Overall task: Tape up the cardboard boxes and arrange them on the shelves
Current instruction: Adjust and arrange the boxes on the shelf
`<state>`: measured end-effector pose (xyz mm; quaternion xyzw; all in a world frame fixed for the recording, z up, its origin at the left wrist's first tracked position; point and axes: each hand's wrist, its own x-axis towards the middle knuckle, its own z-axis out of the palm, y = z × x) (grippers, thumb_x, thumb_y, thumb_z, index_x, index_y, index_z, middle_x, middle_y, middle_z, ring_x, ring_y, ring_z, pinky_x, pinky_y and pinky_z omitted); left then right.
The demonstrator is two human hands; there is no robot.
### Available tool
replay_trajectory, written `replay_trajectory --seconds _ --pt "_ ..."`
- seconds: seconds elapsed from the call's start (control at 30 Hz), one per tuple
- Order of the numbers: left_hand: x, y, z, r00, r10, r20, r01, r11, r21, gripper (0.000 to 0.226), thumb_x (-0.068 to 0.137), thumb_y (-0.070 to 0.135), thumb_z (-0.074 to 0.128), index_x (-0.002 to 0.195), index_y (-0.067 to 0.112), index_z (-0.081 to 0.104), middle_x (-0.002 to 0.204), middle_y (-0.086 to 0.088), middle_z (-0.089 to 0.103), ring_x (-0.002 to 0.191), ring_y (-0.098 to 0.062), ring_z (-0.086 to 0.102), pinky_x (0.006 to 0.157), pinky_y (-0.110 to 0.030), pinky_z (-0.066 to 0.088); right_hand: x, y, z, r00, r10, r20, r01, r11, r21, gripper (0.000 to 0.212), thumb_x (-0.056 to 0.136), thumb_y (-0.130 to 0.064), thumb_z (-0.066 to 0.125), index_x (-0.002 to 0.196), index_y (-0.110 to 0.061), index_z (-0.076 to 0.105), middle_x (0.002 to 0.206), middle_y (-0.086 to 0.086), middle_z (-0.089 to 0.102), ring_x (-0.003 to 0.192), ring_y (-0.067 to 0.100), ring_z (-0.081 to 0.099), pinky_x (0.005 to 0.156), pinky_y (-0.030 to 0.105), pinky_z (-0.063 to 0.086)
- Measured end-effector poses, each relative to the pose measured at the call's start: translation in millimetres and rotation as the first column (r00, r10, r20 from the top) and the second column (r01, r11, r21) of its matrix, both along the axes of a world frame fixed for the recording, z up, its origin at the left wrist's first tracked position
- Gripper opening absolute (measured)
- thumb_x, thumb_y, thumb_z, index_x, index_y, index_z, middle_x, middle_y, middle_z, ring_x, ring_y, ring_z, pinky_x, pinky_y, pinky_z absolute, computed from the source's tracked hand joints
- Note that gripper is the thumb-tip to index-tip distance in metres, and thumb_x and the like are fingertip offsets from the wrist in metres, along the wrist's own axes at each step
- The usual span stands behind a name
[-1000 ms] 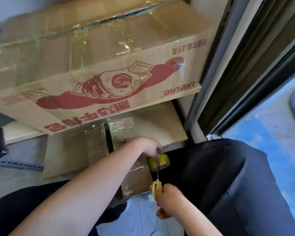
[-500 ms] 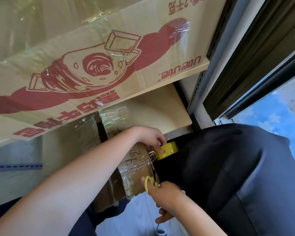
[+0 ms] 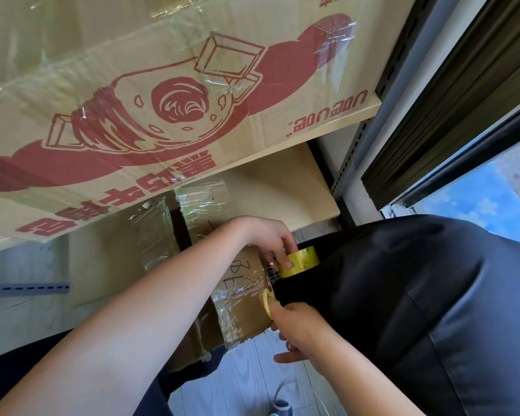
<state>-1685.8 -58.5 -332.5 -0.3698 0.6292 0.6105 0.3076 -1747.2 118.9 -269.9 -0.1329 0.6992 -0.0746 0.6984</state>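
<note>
Pinching a yellow roll of clear packing tape (image 3: 301,262) between fingers and thumb, the left hand (image 3: 267,235) holds it just past the right edge of a small brown cardboard box (image 3: 240,301) with black handwriting on its face. A stretch of clear tape runs from the roll onto that face, wrinkled and shiny. The right hand (image 3: 297,328) curls round the yellow handles of a pair of scissors (image 3: 267,304), set at the same right edge of the box, just below the roll; the blades are hidden, so I cannot tell how they stand. The small box sits below the front edge of the lower pale wooden shelf board (image 3: 282,187), tight against a dark fabric mass (image 3: 403,310) on its right, leaving little room on that side. Above, a large brown cardboard box printed in red (image 3: 168,97), already wrapped in clear tape, fills the upper shelf board (image 3: 342,118) and overhangs its front edge. Grey plank floor (image 3: 246,382) shows beneath the hands.
</note>
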Motion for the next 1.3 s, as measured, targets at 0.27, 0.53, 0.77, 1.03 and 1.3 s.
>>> replay_trajectory --seconds 0.27,0.53,0.77,1.03,1.3 --pt "1.0 -1.1 -4.4 0.996 0.088 -0.001 -0.088 0.994 0.065 0.027 0.085 -0.004 0.069 0.112 -0.002 0.068 0.082 0.002 0.073 0.067 -0.009 0.071 0.069 -0.017 0.058 0.4 -0.1 -5.2 0.999 0.012 -0.05 -0.015 0.998 -0.068 0.054 0.092 -0.058 0.052 0.096 -0.005 0.062 0.083 0.003 0.051 0.067 0.015 0.05 0.064 0.034 0.062" --pt "1.3 0.1 -1.3 0.985 0.169 -0.029 -0.166 0.982 0.089 0.02 0.085 -0.007 0.068 0.103 0.001 0.071 0.077 0.003 0.074 0.07 -0.011 0.071 0.068 -0.018 0.058 -3.9 6.3 -9.4 0.973 0.13 -0.188 -0.172 0.959 -0.225 0.035 0.097 -0.039 0.05 0.081 -0.01 0.062 0.074 0.007 0.061 0.062 0.019 0.059 0.064 0.033 0.057" --pt "1.2 6.6 -8.0 0.745 0.636 -0.201 -0.621 0.772 0.139 0.017 0.087 -0.006 0.066 0.101 0.003 0.069 0.089 -0.006 0.073 0.079 -0.016 0.07 0.08 -0.022 0.058 -2.8 14.7 6.6 0.911 0.253 -0.324 -0.346 0.898 -0.272 0.033 0.099 -0.036 0.046 0.073 -0.016 0.051 0.07 0.001 0.053 0.07 0.02 0.054 0.069 0.031 0.052" --pt "24.9 16.3 72.3 0.641 0.657 -0.396 -0.688 0.721 0.083 0.017 0.086 -0.005 0.067 0.098 0.005 0.071 0.091 -0.006 0.073 0.079 -0.013 0.069 0.073 -0.019 0.055 -38.7 14.3 130.3 0.767 0.025 -0.641 -0.438 0.75 -0.495 0.029 0.086 -0.053 0.062 0.08 -0.03 0.045 0.07 -0.011 0.062 0.071 0.003 0.059 0.066 0.017 0.043" --pt "39.7 58.3 201.1 0.891 0.27 -0.364 -0.41 0.823 -0.392 0.014 0.079 0.0 0.069 0.093 0.003 0.069 0.082 -0.007 0.068 0.066 -0.004 0.058 0.064 -0.017 0.044 -85.5 -94.1 236.0 0.622 -0.483 -0.617 -0.603 0.208 -0.77 0.02 0.094 -0.032 0.061 0.088 -0.014 0.064 0.084 0.002 0.058 0.072 0.022 0.054 0.062 0.032 0.04"
